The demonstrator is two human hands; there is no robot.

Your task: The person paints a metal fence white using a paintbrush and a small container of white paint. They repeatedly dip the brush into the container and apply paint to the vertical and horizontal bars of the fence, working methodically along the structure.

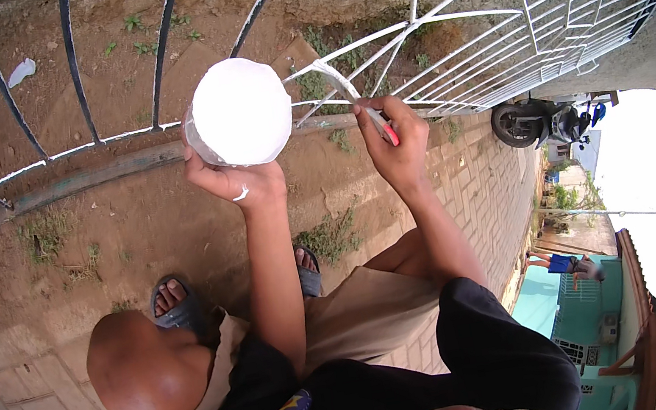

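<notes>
My left hand (252,184) is wrapped round a tub of white paint (242,111), with a white smear near the wrist. The tub's pale opening faces up and is too bright to show the paint's level. In my right hand (402,142) is a paintbrush (340,83), its handle showing a red part. White coats the brush head, which lies at a curved white bar of the metal fence (413,22), just right of the tub; whether it touches is hard to tell. Further left, the fence has dark upright bars (74,69) above a white lower rail.
A low kerb (67,179) runs under the fence. Brick paving (462,184) and soil with weeds (329,239) lie around my sandalled feet. White litter (22,71) sits behind the bars. To the right are a parked motorcycle (542,122), a person in blue shorts (560,263) and a teal house (609,274).
</notes>
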